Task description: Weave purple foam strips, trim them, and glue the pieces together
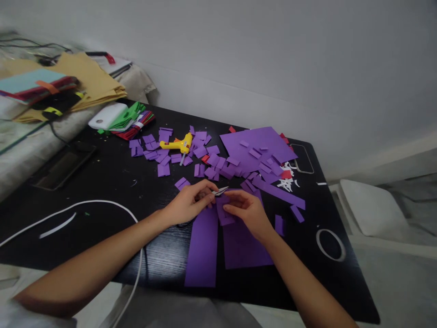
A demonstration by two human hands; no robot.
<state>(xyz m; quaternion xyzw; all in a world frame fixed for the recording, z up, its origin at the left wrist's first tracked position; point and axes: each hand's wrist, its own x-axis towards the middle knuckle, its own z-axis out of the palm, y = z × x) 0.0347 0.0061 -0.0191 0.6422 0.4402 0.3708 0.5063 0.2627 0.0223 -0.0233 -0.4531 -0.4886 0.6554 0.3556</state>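
Observation:
My left hand (191,200) is closed around a pair of scissors (221,190); its pointed metal blades stick out past the fingertips, and the handles are mostly hidden by the hand. Thumb and fingers of my right hand (248,213) pinch a small purple piece of paper (223,216) just below the blades. Whether the blades touch the paper I cannot tell. Under the hands lie a long purple paper strip (202,255) and a wider purple sheet (244,250), flat on the black table (164,269).
Several folded purple pieces (164,169) lie beyond the hands, around a yellow glue gun (177,144). A large purple sheet (262,143) is at the back right, near white scraps (287,183). A white cable (102,201) crosses the left side; a tape ring (330,245) lies right.

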